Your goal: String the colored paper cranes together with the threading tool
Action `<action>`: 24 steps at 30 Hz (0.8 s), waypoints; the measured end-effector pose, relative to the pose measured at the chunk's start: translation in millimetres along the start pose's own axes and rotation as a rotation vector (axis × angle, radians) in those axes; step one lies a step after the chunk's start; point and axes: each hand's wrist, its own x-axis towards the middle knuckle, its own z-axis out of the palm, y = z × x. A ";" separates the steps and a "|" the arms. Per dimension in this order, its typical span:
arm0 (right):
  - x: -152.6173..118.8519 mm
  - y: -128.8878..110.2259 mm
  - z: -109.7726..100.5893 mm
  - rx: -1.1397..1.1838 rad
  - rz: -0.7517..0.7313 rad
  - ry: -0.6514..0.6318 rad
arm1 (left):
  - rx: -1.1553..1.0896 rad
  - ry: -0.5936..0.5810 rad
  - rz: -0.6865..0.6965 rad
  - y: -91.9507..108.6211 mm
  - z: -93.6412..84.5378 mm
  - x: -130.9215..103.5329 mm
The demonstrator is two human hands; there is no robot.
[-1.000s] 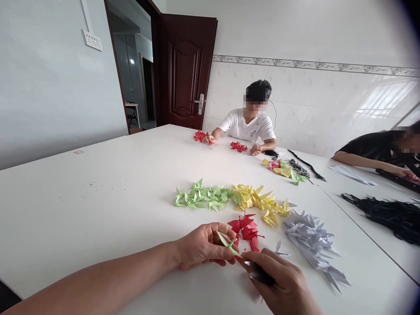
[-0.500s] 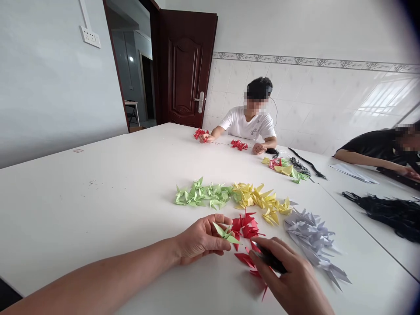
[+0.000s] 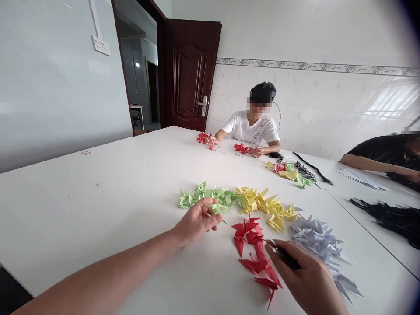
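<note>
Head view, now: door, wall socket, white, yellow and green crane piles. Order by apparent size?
Largest to smallest:
1. Dark red-brown door
2. White crane pile
3. Yellow crane pile and green crane pile: too alike to rank; the left hand partly hides the green
4. Wall socket

Over the remote feed I logged a craft workroom: folded paper birds (image 3: 259, 201) lay heaped by colour on a broad white table (image 3: 124, 227), along with black strands (image 3: 390, 216). A person in white (image 3: 254, 129) and a person in black (image 3: 377, 151) were at it; I noted a tiled wall (image 3: 311, 100) beyond.
</note>
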 end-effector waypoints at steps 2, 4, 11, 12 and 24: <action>1.4 1.6 -0.4 -0.001 0.001 0.020 | 0.143 0.084 0.103 1.4 -7.2 3.8; 2.5 3.0 -0.7 -0.001 0.006 0.046 | 0.277 0.152 0.151 1.1 -12.3 6.2; 4.2 3.5 0.1 -0.009 0.056 0.093 | 0.573 0.262 0.280 -8.5 -20.4 7.8; 4.6 2.9 -0.1 -0.010 0.065 0.094 | 0.596 0.278 0.309 -9.7 -21.6 8.5; 7.9 7.8 -0.2 0.006 0.060 0.068 | 1.077 0.318 0.525 -15.4 -9.7 37.2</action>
